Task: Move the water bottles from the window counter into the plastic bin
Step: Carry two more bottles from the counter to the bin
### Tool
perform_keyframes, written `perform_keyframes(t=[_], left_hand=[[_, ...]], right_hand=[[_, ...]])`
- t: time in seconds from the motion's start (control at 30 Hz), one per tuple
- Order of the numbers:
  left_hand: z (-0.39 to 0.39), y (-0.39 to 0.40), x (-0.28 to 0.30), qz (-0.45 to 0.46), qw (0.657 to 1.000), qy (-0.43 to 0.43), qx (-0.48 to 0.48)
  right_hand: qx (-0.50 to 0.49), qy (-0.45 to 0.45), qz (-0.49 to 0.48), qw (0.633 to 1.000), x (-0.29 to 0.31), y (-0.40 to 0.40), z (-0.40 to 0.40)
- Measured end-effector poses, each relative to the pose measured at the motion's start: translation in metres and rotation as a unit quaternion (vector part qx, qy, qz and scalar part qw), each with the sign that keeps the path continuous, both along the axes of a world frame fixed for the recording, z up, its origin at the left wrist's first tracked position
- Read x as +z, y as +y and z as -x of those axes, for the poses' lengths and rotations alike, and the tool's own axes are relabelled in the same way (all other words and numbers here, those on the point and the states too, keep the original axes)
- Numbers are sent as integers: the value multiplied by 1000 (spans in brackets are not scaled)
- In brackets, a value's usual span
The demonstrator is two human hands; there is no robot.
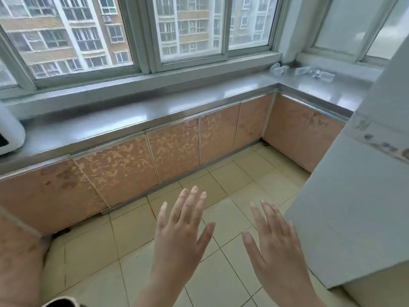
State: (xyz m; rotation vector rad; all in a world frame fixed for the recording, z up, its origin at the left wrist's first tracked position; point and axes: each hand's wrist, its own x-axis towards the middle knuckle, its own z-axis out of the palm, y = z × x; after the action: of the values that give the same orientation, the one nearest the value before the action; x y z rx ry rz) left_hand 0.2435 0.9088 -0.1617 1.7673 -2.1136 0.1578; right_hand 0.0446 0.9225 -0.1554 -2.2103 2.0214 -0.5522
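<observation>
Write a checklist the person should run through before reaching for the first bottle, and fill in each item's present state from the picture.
1. Both hands free: ok. The left hand and right hand are open, empty, above the floor.
2. Bottles located: ok. Clear plastic bottles lie in the counter's far right corner by the window.
3. Bottle count: cannot tell; they are blurred.
4. Plastic bin located: not ok; none is in view.
5. Path along the steel counter: ok; no obstacle in view.
6. Bottles capped: cannot tell.
</observation>
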Motion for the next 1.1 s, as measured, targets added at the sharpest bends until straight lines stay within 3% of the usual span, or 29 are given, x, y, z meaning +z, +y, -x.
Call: perform_keyframes(t=[0.37,0.57,1.1], left_hand=[[52,-208,-3,8,997,-8,-73],[95,-334,-2,2,997,-13,-71],[195,-642,-7,12,993,4,-119]], right_hand=[[-77,9,-54,995,-14,-186,50],[-87,-47,-43,994,-10,-312,93],[-124,-66,-25,990,2,-598,175]])
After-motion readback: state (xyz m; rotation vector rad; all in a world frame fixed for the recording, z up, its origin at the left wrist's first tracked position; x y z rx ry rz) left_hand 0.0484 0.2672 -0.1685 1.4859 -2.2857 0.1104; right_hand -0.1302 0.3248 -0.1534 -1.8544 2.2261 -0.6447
